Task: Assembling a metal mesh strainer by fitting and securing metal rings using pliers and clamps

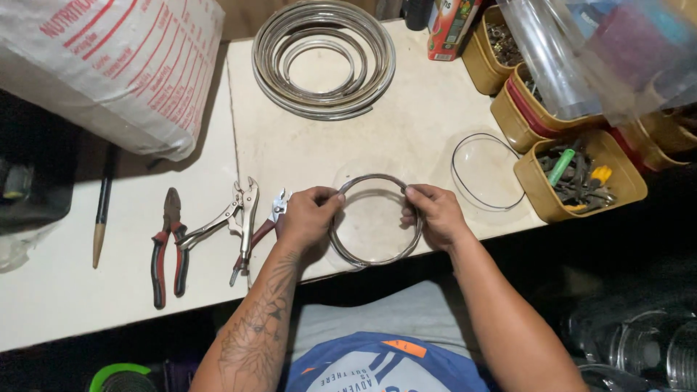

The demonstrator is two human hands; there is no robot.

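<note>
Both hands hold a metal ring (367,259) with a clear round disc inside it, near the front edge of a pale worktable (406,123). My left hand (308,215) grips the ring's left side, thumb and fingers pinched on its upper rim. My right hand (433,214) grips the right side the same way. The ring lies roughly flat over the table edge.
Left of my left hand lie locking pliers (232,218), red-handled snips (265,229) and red-and-black pliers (168,243). A coil of metal strip (323,62) sits at the back. A clear disc (486,170) and yellow bins (581,178) of small parts stand right. A printed sack (116,65) lies upper left.
</note>
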